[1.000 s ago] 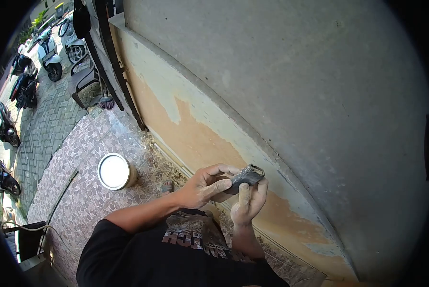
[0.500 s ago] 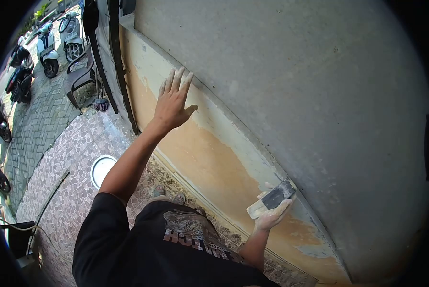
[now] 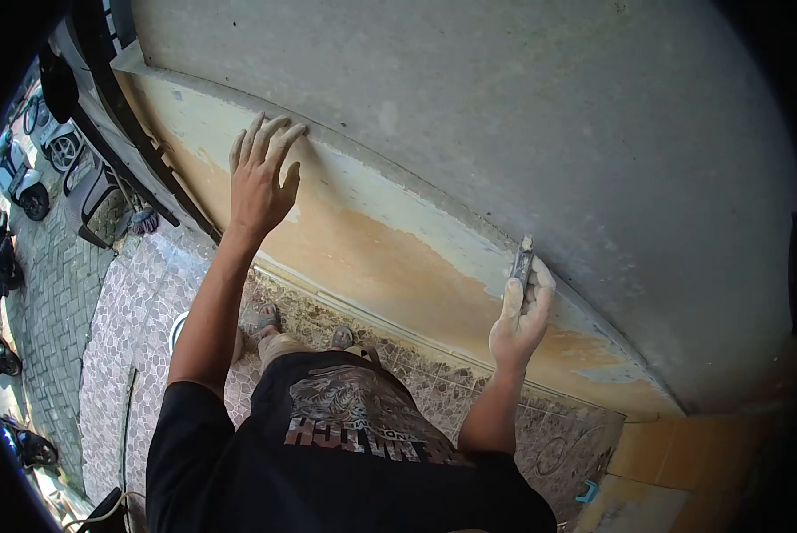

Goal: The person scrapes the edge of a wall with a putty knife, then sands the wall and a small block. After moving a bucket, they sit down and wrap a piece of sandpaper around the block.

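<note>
My left hand (image 3: 263, 173), dusted with pale powder, is open. Its spread fingertips rest against the upper part of the low wall (image 3: 354, 233), by the grey ledge. Patches of cream coating and orange paint cover that wall. At the right, my right hand (image 3: 523, 315) is closed around a sanding block (image 3: 523, 264), a flat dark grey piece now seen nearly edge-on. My thumb lies on its near side and the fingers are behind it. The block is near the wall's top edge; whether it touches is hard to tell. White powder coats the right fingers.
A grey slab surface (image 3: 470, 115) spreads beyond the wall. Stone-patterned tiles (image 3: 132, 302) lie below, with a white bucket (image 3: 178, 329) partly behind my left arm. A dark chair (image 3: 92, 200), a broom (image 3: 143, 220) and several scooters are at the left. A blue object (image 3: 587, 491) lies lower right.
My view has turned, shifting the scene. The left hand's fingers now bend against the wall. My right hand has lifted and tilted the sanding block from face-on to edge-on.
</note>
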`<act>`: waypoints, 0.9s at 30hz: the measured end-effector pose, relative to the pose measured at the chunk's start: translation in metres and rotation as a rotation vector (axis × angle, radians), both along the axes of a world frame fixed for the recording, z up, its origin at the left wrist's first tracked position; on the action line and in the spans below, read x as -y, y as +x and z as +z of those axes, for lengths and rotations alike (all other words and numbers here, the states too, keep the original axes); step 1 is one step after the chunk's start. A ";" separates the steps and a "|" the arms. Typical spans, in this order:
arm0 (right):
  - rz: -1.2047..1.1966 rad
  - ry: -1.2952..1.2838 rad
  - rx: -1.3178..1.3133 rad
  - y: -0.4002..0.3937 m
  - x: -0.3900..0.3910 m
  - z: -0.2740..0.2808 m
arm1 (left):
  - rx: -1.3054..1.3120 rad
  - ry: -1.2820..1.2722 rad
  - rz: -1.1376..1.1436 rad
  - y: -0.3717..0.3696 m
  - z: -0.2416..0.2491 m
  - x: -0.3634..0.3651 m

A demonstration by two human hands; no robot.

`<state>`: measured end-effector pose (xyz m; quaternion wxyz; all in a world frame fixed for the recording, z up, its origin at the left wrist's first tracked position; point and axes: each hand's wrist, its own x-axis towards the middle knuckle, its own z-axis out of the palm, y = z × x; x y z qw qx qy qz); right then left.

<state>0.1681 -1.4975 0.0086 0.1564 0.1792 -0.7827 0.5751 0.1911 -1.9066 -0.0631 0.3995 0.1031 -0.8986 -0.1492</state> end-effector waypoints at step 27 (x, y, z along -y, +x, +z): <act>-0.510 0.996 -0.021 0.013 0.139 0.038 | -0.149 0.104 -0.373 -0.010 -0.010 0.042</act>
